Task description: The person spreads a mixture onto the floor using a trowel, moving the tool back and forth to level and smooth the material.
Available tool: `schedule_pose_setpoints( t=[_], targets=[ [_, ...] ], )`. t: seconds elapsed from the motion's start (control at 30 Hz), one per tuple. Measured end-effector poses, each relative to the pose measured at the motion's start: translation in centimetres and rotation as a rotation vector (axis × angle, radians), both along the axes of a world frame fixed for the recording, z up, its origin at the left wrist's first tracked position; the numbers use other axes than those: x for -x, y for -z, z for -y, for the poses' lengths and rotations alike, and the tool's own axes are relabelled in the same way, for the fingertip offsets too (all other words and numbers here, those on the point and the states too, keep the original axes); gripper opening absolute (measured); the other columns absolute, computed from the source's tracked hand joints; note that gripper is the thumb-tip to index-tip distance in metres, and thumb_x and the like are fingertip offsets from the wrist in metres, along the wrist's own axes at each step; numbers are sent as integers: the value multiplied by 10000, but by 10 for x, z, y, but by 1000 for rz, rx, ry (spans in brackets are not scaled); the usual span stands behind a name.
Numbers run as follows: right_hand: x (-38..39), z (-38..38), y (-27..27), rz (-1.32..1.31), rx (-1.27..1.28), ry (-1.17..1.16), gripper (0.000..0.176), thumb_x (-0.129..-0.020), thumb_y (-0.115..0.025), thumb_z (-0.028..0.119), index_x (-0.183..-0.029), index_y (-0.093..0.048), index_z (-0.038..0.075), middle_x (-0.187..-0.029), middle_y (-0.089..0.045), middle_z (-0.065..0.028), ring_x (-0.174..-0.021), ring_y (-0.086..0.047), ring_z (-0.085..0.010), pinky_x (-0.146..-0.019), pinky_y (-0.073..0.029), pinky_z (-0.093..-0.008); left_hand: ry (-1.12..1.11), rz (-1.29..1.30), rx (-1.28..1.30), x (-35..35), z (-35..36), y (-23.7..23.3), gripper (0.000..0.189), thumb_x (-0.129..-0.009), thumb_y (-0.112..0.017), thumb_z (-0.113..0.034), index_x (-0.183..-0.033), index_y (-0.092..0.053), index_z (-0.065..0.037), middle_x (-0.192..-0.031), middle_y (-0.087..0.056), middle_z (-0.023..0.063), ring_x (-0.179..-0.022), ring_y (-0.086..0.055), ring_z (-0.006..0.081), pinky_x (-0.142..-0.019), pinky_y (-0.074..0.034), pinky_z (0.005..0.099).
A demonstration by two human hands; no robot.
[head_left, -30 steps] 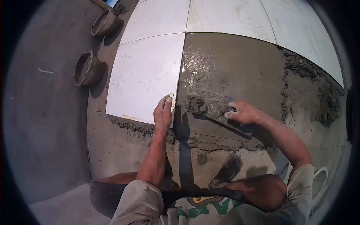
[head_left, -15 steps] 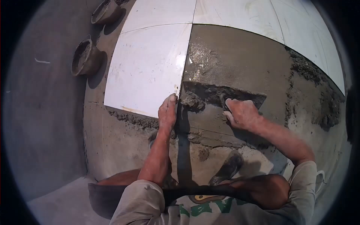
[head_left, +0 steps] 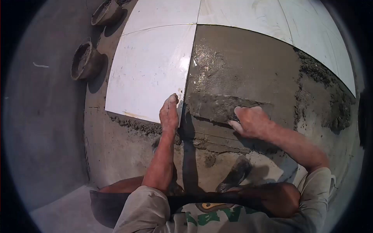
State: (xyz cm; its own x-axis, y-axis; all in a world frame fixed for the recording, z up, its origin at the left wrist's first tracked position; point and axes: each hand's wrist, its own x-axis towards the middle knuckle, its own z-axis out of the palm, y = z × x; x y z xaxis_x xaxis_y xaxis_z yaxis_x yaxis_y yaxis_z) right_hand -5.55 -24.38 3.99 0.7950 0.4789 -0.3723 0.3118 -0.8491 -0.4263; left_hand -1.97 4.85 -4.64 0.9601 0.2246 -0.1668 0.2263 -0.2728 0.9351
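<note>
My right hand is wrapped round the handle of a rectangular plastering trowel, its blade coated in grey mortar. The blade lies over a smooth, wet mortar bed, its left end close to the white tile. My left hand is at the near right corner of that white tile, fingers stretched forward along its edge, with nothing visible in them. The trowel's handle is mostly hidden beneath my right hand.
More white tiles border the bed at the far side. Two mortar buckets stand by the wall on the left. Rough mortar clumps lie to the right. My foot is close to the bed's near edge.
The trowel blade has tipped from a raised tilt to a flatter position and slid slightly towards me. My left hand has stayed at the tile's corner, with its fingers a little more drawn in.
</note>
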Motion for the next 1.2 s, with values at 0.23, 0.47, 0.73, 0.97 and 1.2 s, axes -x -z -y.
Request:
schedule_pose_setpoints(
  t=[0.23, 0.47, 0.73, 0.97, 1.2],
  targets=[
    [-25, -2, 26, 123, -7, 9, 363, -893, -573, 336, -860, -511, -20, -716, -630, -229, -702, -647, -392, -634, -528, -459, -26, 42, -21, -6, 2, -1, 534, -980, -465, -423, -1201, -591, 46, -1103, -652, 176, -1062, -602, 245, -946, -447, 336],
    [-51, 4, 29, 80, 79, 63, 407, -926, -524, 366, -946, -539, -40, -757, -638, -230, -784, -643, -403, -743, -509, -487, -65, -2, -66, -4, -7, 0, 530, -961, -506, -426, -1198, -597, 39, -1089, -656, 156, -1039, -599, 220, -924, -448, 332],
    [-84, 12, 25, 97, 154, 102, 435, -919, -522, 387, -999, -564, -39, -852, -650, -233, -871, -636, -394, -804, -500, -478, -88, 3, -86, -2, -14, 2, 526, -962, -501, -426, -1183, -606, 40, -1049, -661, 158, -995, -607, 218, -898, -456, 333],
    [-115, 17, 34, 176, 170, 172, 441, -921, -519, 407, -1023, -585, -17, -913, -658, -223, -925, -636, -376, -837, -495, -469, -85, 15, -98, 3, -16, 2, 545, -958, -495, -444, -1162, -617, 46, -1026, -660, 160, -989, -603, 222, -892, -457, 342],
    [-134, 19, 30, 104, 188, 300, 489, -923, -495, 432, -1057, -595, -28, -970, -652, -232, -985, -620, -372, -874, -488, -462, -98, 39, -21, 6, -13, 4, 558, -954, -496, -458, -1172, -612, 42, -1053, -658, 169, -1018, -599, 230, -908, -451, 352]
  ],
)
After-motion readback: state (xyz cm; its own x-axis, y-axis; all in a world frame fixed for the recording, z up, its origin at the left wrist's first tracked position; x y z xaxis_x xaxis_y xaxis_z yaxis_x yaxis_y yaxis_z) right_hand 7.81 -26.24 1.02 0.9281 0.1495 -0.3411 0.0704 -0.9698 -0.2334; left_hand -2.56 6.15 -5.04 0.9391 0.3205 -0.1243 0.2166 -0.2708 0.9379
